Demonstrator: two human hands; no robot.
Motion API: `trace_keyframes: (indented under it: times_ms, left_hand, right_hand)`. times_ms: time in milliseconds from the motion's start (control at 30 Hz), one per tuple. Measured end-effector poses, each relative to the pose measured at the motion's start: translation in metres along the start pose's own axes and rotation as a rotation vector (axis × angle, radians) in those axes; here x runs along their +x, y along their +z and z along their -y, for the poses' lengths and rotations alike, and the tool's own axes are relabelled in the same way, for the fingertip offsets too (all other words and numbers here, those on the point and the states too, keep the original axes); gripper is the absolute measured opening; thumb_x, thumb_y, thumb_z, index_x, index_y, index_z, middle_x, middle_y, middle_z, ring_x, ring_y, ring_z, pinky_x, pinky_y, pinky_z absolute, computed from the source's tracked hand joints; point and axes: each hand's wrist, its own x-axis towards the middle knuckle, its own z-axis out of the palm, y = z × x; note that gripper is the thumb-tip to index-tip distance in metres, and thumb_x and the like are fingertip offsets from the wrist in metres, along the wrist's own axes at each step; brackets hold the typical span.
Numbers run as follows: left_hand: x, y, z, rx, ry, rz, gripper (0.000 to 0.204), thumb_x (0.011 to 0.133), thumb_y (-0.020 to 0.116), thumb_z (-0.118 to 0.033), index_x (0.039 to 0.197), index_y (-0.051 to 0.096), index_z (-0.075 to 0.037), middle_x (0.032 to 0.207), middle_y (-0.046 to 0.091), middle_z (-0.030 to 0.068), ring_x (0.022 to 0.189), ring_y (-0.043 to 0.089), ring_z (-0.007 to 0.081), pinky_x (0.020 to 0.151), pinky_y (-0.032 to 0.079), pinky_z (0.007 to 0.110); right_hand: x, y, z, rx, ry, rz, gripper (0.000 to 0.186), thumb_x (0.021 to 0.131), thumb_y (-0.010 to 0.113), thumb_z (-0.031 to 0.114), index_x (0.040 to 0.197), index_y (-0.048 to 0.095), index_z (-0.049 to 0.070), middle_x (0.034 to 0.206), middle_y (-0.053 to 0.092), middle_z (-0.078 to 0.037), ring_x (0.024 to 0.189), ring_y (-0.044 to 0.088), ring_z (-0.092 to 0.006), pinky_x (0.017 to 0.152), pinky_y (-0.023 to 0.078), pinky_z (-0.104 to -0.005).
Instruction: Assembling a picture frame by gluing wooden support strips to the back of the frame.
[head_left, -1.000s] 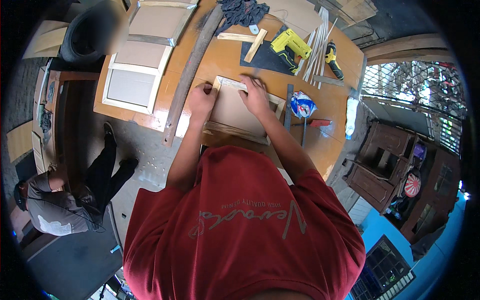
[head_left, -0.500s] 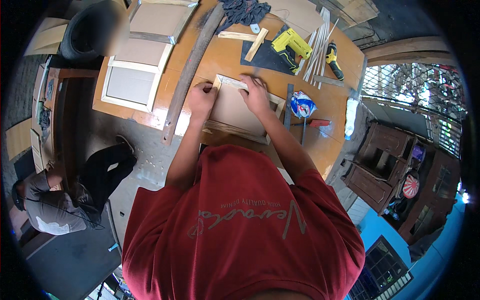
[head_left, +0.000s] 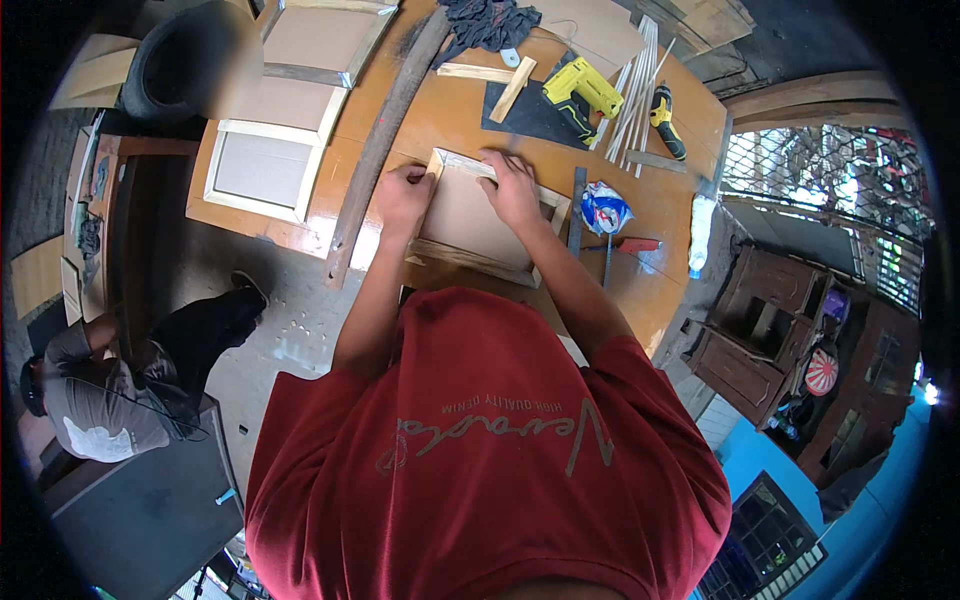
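Note:
A small wooden frame with a brownish backing panel lies on the orange-brown table in front of me. My left hand is closed at its left side, close to the upper left corner, with the fingertips pressed against the wood. Over the far rail lies my right hand, its fingers curled across the edge and its thumb on the inner side. Just right of the frame are a dark flat bar and a blue-and-white plastic packet.
A yellow nail gun, thin pale sticks and a yellow-black drill occupy the far right. Larger panelled frames lie left, beyond a long wooden bar. Another person sits at the left.
My hands and the small frame have stayed in place. At the left, the other person has shifted posture slightly, moving an arm and the legs.

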Motion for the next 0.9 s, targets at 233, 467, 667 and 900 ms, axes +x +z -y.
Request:
trace_keyframes:
  times_ms: [233,467,667,900]
  left_hand:
    - [-0.003,-0.006,0.02,-0.135,-0.013,0.004,0.031,0.088,0.081,-0.029,0.103,0.081,-0.003,0.084,0.079,0.0123,0.074,0.075,0.0185,0.072,0.058,0.032]
    - [-0.029,-0.037,0.076,-0.052,0.023,0.159,0.026,0.092,0.078,-0.022,0.106,0.08,-0.001,0.09,0.08,0.012,0.082,0.075,0.0162,0.078,0.058,0.031]
    - [-0.067,-0.053,0.091,-0.091,0.087,0.202,0.021,0.091,0.069,-0.006,0.109,0.079,-0.001,0.096,0.078,0.0132,0.085,0.074,0.0178,0.082,0.058,0.03]
    - [-0.086,-0.052,0.106,-0.105,0.278,0.211,0.027,0.081,0.071,-0.001,0.109,0.074,0.0,0.094,0.068,0.0099,0.081,0.067,0.0191,0.076,0.056,0.032]
  right_hand:
    - [-0.018,-0.001,0.024,-0.103,-0.128,-0.202,0.053,0.092,0.073,0.021,0.14,0.055,0.01,0.125,0.068,-0.013,0.119,0.06,-0.0362,0.105,0.044,-0.0477]
    - [-0.087,0.019,0.056,0.158,-0.07,0.09,0.056,0.091,0.073,0.022,0.142,0.054,0.011,0.126,0.067,-0.014,0.123,0.058,-0.0355,0.107,0.043,-0.0484]
    - [-0.113,0.036,0.066,0.152,-0.107,0.062,0.057,0.087,0.075,0.021,0.14,0.056,0.011,0.131,0.064,-0.015,0.127,0.057,-0.0353,0.113,0.041,-0.05]
    - [-0.115,0.044,0.067,0.033,-0.173,-0.028,0.06,0.082,0.08,0.02,0.137,0.059,0.012,0.118,0.069,-0.008,0.118,0.061,-0.0304,0.105,0.046,-0.0444]
